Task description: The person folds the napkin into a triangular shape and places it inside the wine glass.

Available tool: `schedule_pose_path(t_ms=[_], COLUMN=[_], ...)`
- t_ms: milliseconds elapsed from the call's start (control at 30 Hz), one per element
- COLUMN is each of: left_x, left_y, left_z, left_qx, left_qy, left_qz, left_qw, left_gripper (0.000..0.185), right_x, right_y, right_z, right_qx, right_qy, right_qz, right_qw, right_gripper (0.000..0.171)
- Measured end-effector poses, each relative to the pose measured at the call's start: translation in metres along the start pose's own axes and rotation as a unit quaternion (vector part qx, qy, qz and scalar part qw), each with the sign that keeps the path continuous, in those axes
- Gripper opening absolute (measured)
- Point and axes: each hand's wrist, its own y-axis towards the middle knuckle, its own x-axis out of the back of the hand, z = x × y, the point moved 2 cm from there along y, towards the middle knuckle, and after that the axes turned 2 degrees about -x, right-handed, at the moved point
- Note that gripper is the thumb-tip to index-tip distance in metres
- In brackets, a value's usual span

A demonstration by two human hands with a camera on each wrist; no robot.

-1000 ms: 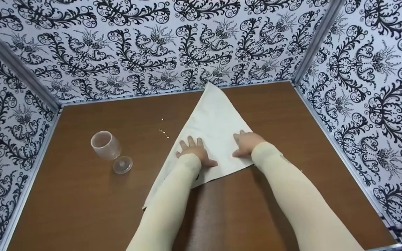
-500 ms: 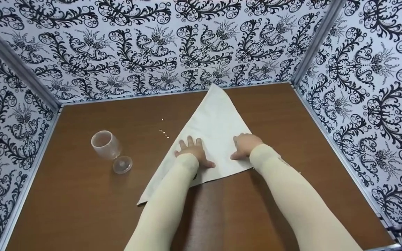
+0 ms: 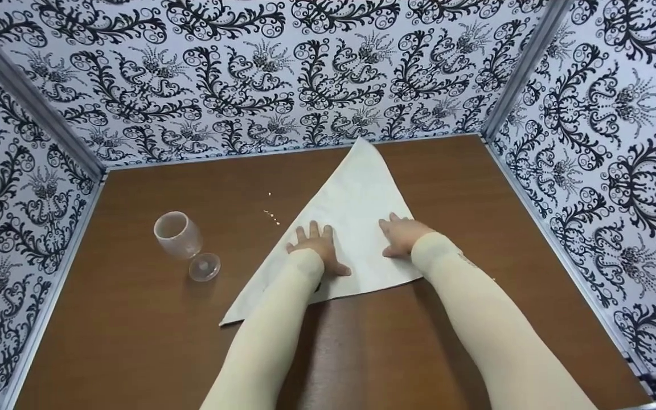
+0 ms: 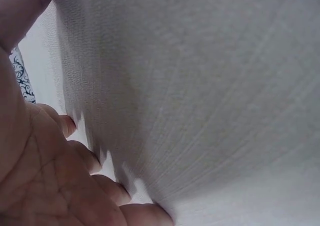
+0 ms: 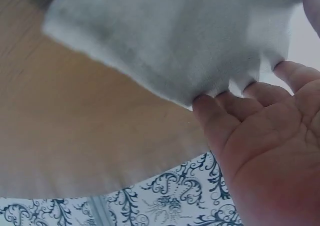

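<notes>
A white cloth (image 3: 356, 199), folded to a triangle, lies on the brown table (image 3: 134, 341) with one point toward the back wall. My left hand (image 3: 318, 249) rests on its left half, fingers spread and thumb pointing right. The left wrist view shows those fingertips (image 4: 160, 217) pressing into the cloth, with small creases around them. Near the cloth's right edge my right hand (image 3: 405, 234) presses down, palm raised. In the right wrist view its fingertips (image 5: 202, 104) touch the fabric beside the edge. Sleeves cover both forearms.
To the left stands a clear stemmed glass (image 3: 179, 234) with a round foot. Small pale specks (image 3: 271, 216) lie between glass and cloth. Patterned black-and-white walls (image 3: 271, 74) with grey metal frames enclose the table at the back and sides.
The cloth has turned slightly clockwise under both hands: its far point has moved right, and its near left corner has shifted left and away from me. Both hands stay on it.
</notes>
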Motion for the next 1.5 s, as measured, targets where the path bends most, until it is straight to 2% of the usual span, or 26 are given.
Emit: schedule_pose_path(t_ms=[133, 233, 433, 533, 600, 667, 767, 867, 1033, 1133, 1267, 1400, 1500], left_x=[-0.001, -0.002, -0.004, -0.004, -0.005, -0.005, -0.006, -0.004, 0.003, 0.007, 0.009, 0.010, 0.009], left_y=[0.000, -0.002, -0.006, -0.006, -0.003, -0.001, 0.003, 0.000, -0.014, -0.023, -0.029, -0.028, -0.025], left_z=[-0.004, -0.007, -0.005, -0.004, -0.004, -0.005, -0.006, -0.005, -0.003, -0.002, -0.001, 0.000, -0.001], left_qx=[0.013, 0.033, 0.056, 0.050, 0.048, 0.048, 0.051, 0.052, 0.039, 0.030, 0.023, 0.017, 0.029], left_qy=[-0.004, -0.031, -0.048, -0.049, -0.050, -0.045, -0.040, -0.035, -0.031, -0.027, -0.028, -0.035, -0.025], left_qz=[0.000, 0.003, -0.002, -0.001, 0.001, 0.005, 0.005, 0.003, -0.014, -0.022, -0.023, -0.021, -0.015], left_qw=[0.9999, 0.9990, 0.9973, 0.9976, 0.9976, 0.9978, 0.9979, 0.9980, 0.9986, 0.9989, 0.9991, 0.9990, 0.9992], left_gripper=[0.130, 0.132, 0.137, 0.138, 0.139, 0.139, 0.140, 0.139, 0.133, 0.130, 0.129, 0.129, 0.130], right_x=[-0.001, 0.000, 0.003, 0.005, 0.006, 0.004, 0.001, 0.000, 0.003, 0.004, 0.003, -0.001, -0.003], right_y=[0.000, -0.001, 0.000, -0.001, -0.002, -0.003, -0.003, -0.003, -0.002, 0.000, 0.002, 0.003, 0.004], right_z=[0.000, 0.001, 0.001, -0.003, -0.007, -0.011, -0.015, -0.015, -0.008, -0.006, -0.008, -0.014, -0.017], right_qx=[0.001, 0.001, 0.012, 0.012, 0.009, 0.006, 0.009, 0.006, 0.002, 0.008, 0.019, 0.008, 0.005], right_qy=[-0.008, -0.016, -0.031, -0.019, 0.008, 0.032, 0.047, 0.038, 0.013, -0.003, 0.003, 0.038, 0.045], right_qz=[-0.004, -0.006, -0.023, -0.060, -0.087, -0.094, -0.076, -0.055, -0.060, -0.074, -0.081, -0.057, -0.043], right_qw=[1.000, 1.000, 0.999, 0.998, 0.996, 0.995, 0.996, 0.998, 0.998, 0.997, 0.997, 0.998, 0.998], right_gripper=[0.086, 0.086, 0.083, 0.068, 0.065, 0.066, 0.077, 0.077, 0.078, 0.067, 0.068, 0.083, 0.085])
